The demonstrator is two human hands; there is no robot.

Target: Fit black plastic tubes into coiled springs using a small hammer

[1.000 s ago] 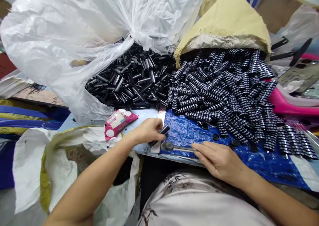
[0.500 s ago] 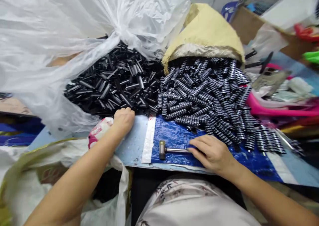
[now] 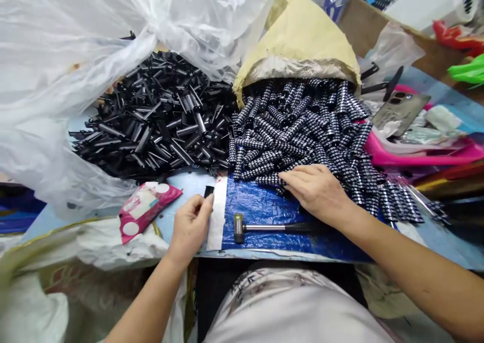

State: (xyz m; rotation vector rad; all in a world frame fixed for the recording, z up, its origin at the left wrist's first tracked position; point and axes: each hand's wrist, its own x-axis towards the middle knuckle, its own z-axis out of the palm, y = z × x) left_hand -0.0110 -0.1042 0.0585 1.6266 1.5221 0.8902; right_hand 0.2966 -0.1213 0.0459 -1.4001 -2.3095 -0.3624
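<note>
My left hand (image 3: 191, 226) pinches a small black tube (image 3: 208, 191) upright near the table's front edge, beside a white strip. My right hand (image 3: 316, 189) rests with fingers curled on the near edge of a heap of black-and-white patterned tubes (image 3: 302, 131); whether it grips one is hidden. A small metal hammer (image 3: 264, 227) lies on the blue tarp (image 3: 260, 207) just below that hand, untouched. A pile of plain black tubes (image 3: 159, 121) spills from a clear plastic bag (image 3: 75, 56) at the left.
A tan sack (image 3: 302, 36) covers the patterned heap's far side. A pink packet (image 3: 145, 207) lies left of my left hand. A phone (image 3: 401, 111) and a pink tray (image 3: 416, 154) sit at the right. A white bag (image 3: 56, 262) hangs below the table edge.
My left hand came back from the black pile holding a black tube. My right hand let go of the hammer handle and moved up onto the patterned tubes.
</note>
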